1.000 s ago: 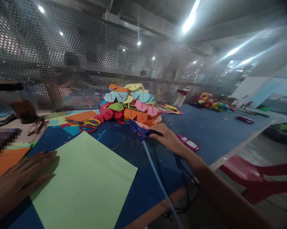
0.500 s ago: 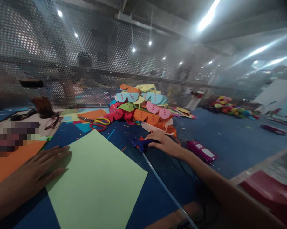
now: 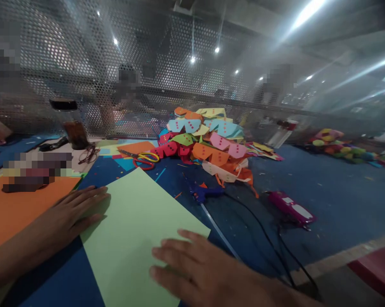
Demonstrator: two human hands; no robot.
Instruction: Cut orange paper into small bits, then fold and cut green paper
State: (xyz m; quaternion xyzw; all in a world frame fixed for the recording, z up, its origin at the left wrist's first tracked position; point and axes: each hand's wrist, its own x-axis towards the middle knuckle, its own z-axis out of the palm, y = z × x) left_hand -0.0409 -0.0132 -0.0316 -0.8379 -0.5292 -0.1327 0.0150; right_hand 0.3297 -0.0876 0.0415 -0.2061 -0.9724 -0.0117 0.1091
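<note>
Green sheet [image 3: 131,217], one, points its far corner at one pair of scissors [image 3: 144,160], long axis unclear, left hand [image 3: 79,209] open on it, right hand [image 3: 203,266] open over it

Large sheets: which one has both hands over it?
The green sheet: the left hand is over its left edge, the right hand over its right side. The orange sheet, farther left, lies away from the right hand.

Dim interior; streaked white glare from ceiling tube [image 3: 310,13] above right of perforated screen [image 3: 157,55], lamp glints [image 3: 192,60] across it. Haze and stretched edges right of screen. Below screen: soft shadows on pale-green sheet [image 3: 137,221], right hand [image 3: 208,266] slightly blurred.
</note>
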